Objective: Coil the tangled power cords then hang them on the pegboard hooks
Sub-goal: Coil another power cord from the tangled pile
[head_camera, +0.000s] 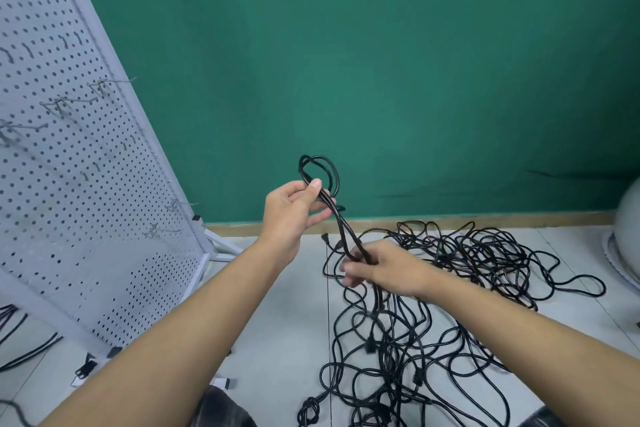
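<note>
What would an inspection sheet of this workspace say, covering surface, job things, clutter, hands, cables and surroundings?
Surface: pale tiled floor.
Job's things: partly wound cord coil held up between both hands; tangled cords piled on the floor at right; white pegboard at left, its visible hooks bare.
Clutter: small black-and-white pieces by the pegboard's foot.
Hands: left hand grips the coil's upper loops; right hand pinches its lower end.
Cables: more black cords on the floor at the left edge.
Surroundings: green wall; white rounded object at the right edge.
</note>
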